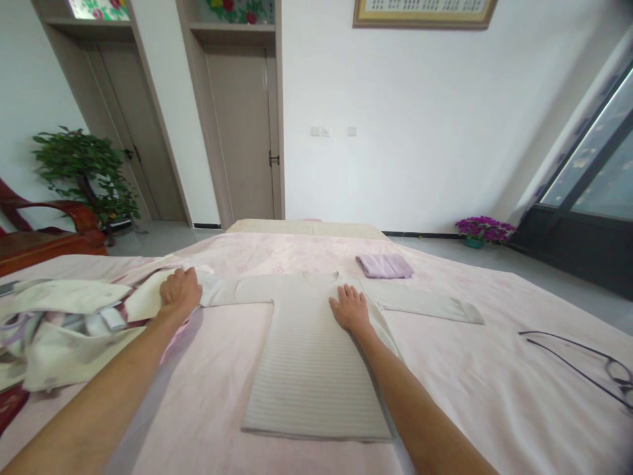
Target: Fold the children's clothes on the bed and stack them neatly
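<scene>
A pale grey-green, finely striped long-sleeved shirt [316,369] lies spread face-up on the bed, both sleeves stretched out sideways. My right hand [351,307] rests flat on its upper chest, just below the neckline, fingers extended. At the end of the left sleeve, my left hand [180,288] is closed with its fingers curled down on the cuff; the fingertips are hidden. Beside and under that hand is a rumpled pile of clothes [74,343], mostly cream with some purple and dark red.
A folded lilac cloth [384,266] lies beyond the shirt's right sleeve. Black-framed eyeglasses [583,353] rest at the right on the pink bedsheet [465,396]. Past the bed are a wooden chair [59,224], a green plant [84,171] and purple flowers [484,228].
</scene>
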Tool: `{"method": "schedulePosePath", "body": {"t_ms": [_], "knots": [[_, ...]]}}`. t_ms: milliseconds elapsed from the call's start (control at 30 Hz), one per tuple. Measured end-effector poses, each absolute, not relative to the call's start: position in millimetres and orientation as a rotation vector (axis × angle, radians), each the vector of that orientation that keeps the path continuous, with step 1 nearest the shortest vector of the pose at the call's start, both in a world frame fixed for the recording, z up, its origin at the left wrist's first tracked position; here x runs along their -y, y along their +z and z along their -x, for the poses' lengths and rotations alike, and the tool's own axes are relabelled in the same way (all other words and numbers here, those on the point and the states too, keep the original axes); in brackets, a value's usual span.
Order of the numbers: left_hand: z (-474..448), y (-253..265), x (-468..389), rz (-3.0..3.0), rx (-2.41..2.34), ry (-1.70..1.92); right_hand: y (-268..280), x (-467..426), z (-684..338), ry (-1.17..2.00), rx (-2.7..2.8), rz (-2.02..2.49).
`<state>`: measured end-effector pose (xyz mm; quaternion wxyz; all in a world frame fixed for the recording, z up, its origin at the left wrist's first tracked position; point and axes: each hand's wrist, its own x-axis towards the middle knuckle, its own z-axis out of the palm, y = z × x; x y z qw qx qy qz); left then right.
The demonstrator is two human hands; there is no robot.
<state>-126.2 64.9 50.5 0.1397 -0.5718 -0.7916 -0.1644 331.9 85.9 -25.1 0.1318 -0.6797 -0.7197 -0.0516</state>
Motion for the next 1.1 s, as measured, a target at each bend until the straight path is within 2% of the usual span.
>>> {"method": "schedulePosePath", "body": {"t_ms": [333, 500, 733, 867, 1100], "knots": [[82, 55, -55, 1.734, 2.323, -0.709, -24, -85, -332, -0.173, 2.072, 1.964], [0, 32, -34, 2.079, 2.234, -1.142, -24, -85, -332, -0.159, 2.090, 1.977], [-69, -2, 0, 2.426, 2.018, -0.845, -22, -82, -332, -0.167, 2.099, 1.954], [-64, -8, 1, 2.368, 2.006, -0.942, -14, -78, -332, -0.152, 2.117, 1.939], [-59, -9, -2, 2.172, 2.107, -0.960, 23, -46, -305, -0.030, 2.270, 1.644]]}}
